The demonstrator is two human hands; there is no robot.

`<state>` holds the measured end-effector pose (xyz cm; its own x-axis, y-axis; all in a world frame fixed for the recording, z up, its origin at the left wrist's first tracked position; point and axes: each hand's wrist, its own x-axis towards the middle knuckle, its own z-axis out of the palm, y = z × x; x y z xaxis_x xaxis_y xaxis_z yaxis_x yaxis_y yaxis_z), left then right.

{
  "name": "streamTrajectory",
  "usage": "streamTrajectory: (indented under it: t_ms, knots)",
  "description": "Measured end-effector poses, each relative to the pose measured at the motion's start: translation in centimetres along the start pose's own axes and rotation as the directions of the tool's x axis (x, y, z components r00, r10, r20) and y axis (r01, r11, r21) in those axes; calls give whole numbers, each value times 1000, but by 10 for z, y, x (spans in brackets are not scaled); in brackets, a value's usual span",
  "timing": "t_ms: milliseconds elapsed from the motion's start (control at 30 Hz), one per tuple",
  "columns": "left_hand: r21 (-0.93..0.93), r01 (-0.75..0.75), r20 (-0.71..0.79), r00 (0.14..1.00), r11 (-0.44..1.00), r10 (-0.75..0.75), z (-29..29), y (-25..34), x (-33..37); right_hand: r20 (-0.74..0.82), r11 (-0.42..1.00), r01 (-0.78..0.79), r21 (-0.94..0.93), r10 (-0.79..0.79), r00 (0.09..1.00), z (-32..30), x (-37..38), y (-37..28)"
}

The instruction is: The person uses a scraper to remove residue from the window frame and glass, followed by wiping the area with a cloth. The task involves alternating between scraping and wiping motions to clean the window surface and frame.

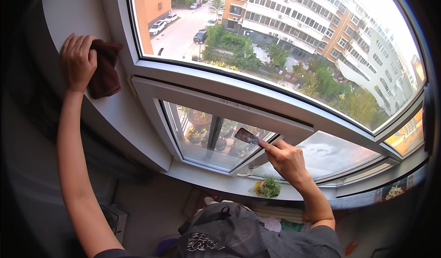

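My left hand (79,61) is raised at the far left, its fingers closed over a dark brown cloth (105,72) against the white side wall of the window recess. The cloth hangs down beside the window frame. My right hand (287,160) grips the thin handle end of a small scraper (246,136), whose flat, shiny blade points left. That blade lies in front of the lower window sash (216,106), over its glass; whether it touches the pane I cannot tell.
A small potted plant (268,187) stands on the white sill (197,179), below my right hand. Potted plants (200,116) show behind the lower pane. A big upper pane (275,42) looks onto buildings and parked cars. Floral cloth (390,193) edges the sill at right.
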<state>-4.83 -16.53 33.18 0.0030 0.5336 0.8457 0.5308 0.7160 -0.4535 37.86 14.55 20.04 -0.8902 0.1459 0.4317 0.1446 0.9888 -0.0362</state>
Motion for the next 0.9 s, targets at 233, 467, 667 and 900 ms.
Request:
streamTrajectory:
  t_ms: [233, 467, 667, 900]
  knots:
    - [-449, 638, 275, 765, 625, -583, -21, 48, 12, -287, 976, -139, 169, 183, 940, 3, -17, 23]
    - [-752, 420, 657, 417, -507, -628, -82, 199, 26, -356, 963, -162, 215, 232, 905, 23, -21, 52]
    - [-796, 212, 16, 944, 566, -331, -62, 308, 24, -401, 963, -123, 238, 213, 891, 45, -15, 59]
    - [-458, 200, 47, 978, 866, -201, -29, 281, 12, -461, 969, -114, 217, 205, 863, 58, -16, 64]
